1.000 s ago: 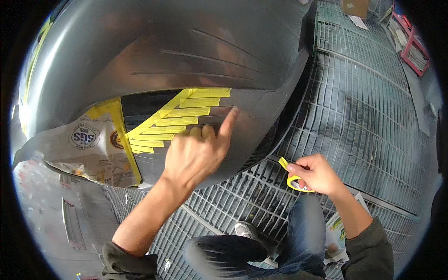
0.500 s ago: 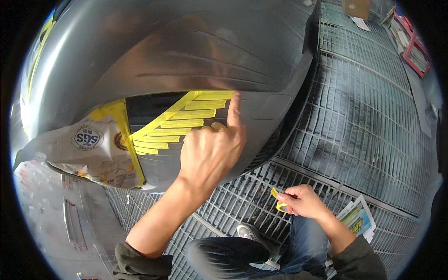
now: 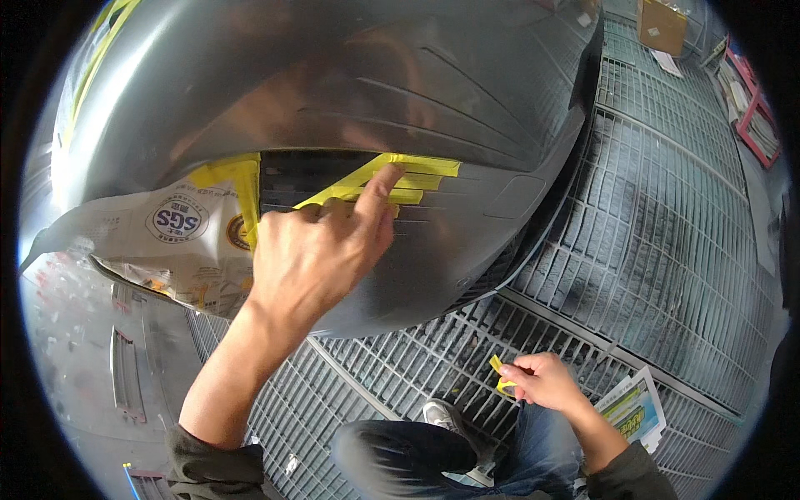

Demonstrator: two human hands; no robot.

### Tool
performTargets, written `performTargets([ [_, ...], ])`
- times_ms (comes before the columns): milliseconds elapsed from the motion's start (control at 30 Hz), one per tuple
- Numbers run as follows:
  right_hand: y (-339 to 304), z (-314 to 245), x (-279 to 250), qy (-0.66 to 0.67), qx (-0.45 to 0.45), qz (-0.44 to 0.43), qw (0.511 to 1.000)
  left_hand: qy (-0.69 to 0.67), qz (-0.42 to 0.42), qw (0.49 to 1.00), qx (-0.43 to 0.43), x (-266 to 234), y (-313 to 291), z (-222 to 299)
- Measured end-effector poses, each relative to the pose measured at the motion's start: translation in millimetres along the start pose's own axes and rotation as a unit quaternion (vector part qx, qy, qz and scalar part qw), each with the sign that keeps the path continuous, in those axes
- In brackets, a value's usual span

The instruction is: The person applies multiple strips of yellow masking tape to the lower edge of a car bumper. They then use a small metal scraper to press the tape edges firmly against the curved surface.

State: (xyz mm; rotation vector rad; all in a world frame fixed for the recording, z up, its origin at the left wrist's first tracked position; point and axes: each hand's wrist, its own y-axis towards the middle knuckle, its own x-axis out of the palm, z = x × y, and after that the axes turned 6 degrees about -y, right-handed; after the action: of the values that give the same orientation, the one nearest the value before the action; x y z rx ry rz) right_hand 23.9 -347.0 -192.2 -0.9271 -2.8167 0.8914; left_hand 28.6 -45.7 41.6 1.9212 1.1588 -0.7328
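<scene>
A dark grey car bumper [image 3: 467, 283] fills the upper middle, with slanted, stepped strips of yellow masking tape [image 3: 432, 166] stuck over its slatted opening. My left hand [image 3: 321, 242] reaches across it, its stretched index fingertip touching the upper tape strips. The other fingers are loosely bent and hold nothing; the hand covers the lower strips. Printed white masking paper [image 3: 125, 229], edged with yellow tape, covers the bumper's left part. Lower right, over my knee, my right hand [image 3: 543, 381] is closed on a piece of yellow tape [image 3: 497, 364]; whether a roll is inside cannot be seen.
Metal floor grating [image 3: 658, 242] runs under and right of the bumper. Printed sheets [image 3: 637, 408] lie beside my right forearm. A cardboard box [image 3: 662, 27] and a red rack of papers [image 3: 754, 108] stand far right. My shoe [image 3: 442, 412] rests on the grating.
My left index finger has moved left from the tape's upper right end onto the strips' middle. My right hand still holds the tape. The view has shifted slightly.
</scene>
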Motion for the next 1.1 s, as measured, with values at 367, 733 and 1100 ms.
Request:
performTargets([
  [367, -6.1, 45.8, -3.5, 0.042, -0.024, 0.106, 0.993, -0.233, 0.087, 0.963, -0.101, -19.0, -42.3, 38.2],
  [733, 23.2, 274.5, -72.1, -0.279, 0.115, 0.394, 0.868, -0.478, -0.181, 0.827, -0.233, 58.2, -224.7, 152.3],
  [1100, 5.4, 402.7, -135.1, -0.332, 0.303, 0.523, 0.724, -0.494, -0.247, 0.775, -0.306, 59.2, -202.4, 151.0],
])
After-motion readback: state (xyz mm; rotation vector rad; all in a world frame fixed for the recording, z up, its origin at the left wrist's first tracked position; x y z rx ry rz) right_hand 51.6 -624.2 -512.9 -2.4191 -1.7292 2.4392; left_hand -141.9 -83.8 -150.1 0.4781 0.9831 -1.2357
